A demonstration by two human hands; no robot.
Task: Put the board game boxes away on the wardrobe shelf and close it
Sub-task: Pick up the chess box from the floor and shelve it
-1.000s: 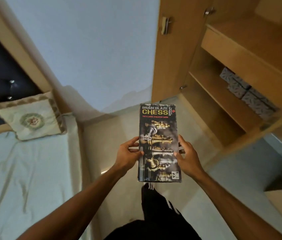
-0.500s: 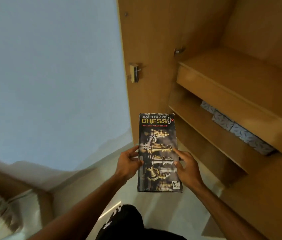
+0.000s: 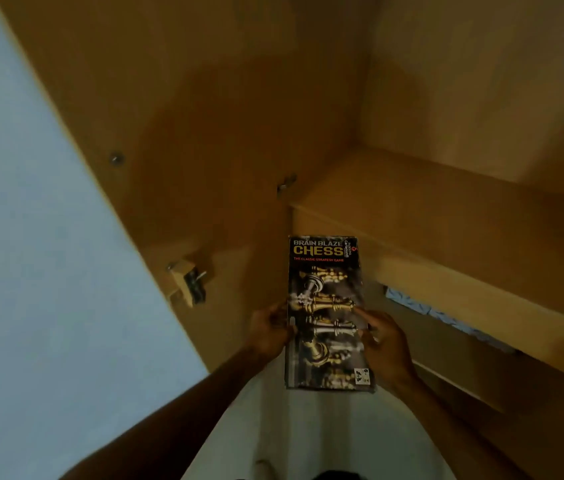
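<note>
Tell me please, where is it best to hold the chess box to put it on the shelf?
Grip the chess box on its two long edges near the middle, one hand from each side, as now; it is long, flat and narrow.

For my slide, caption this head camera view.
Both hands, left hand and right hand, hold a chess box before open wardrobe shelves.

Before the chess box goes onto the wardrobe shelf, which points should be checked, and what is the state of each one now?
1. Both hands hold the chess box: ok, left hand and right hand grip its long edges.
2. Wardrobe door open: ok.
3. Upper shelf free of things: ok on the visible part.
4. Lower shelf has room: cannot tell, patterned boxes already lie there, mostly hidden.
5. Box above shelf level: not ok, its top edge overlaps the shelf's front edge.
</note>
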